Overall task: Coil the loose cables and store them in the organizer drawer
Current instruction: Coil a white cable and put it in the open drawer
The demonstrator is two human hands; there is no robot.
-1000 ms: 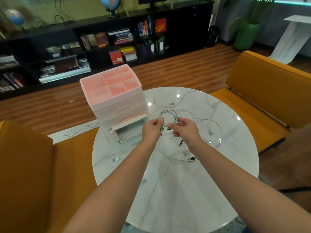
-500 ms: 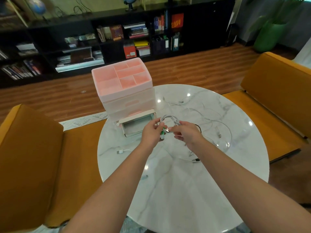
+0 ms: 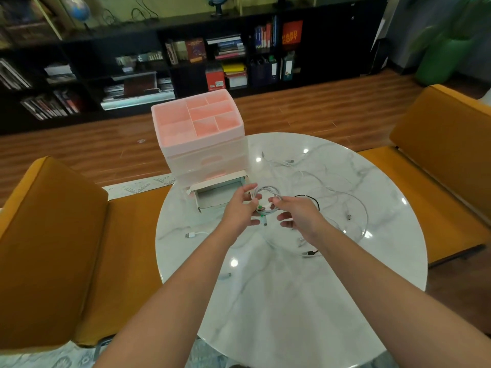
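Round white marble surface fills the middle of the frame, orange chairs either side, dark bookshelves across the top. At centre, both hands meet over a small coil of white cable. Left hand has its fingers curled under the near side of the coil, the grip holding it where a green-tipped plug hangs down. Right hand pinches the coil's right edge between fingertips and thumb, a narrow grip on the loops. So one cable looks wound and ready, I'd judge, but it is not yet put away.

Just left of the hands and above them, the pink and white plastic drawer organizer stands at the surface's far edge, its bottom drawer pulled out; I can't make out anything inside it.

Plenty left, by the look of it: loose white cables sprawl across the right half, a short black cable lies beside the right hand, and a white plug sits at lower left. Early days in this job.
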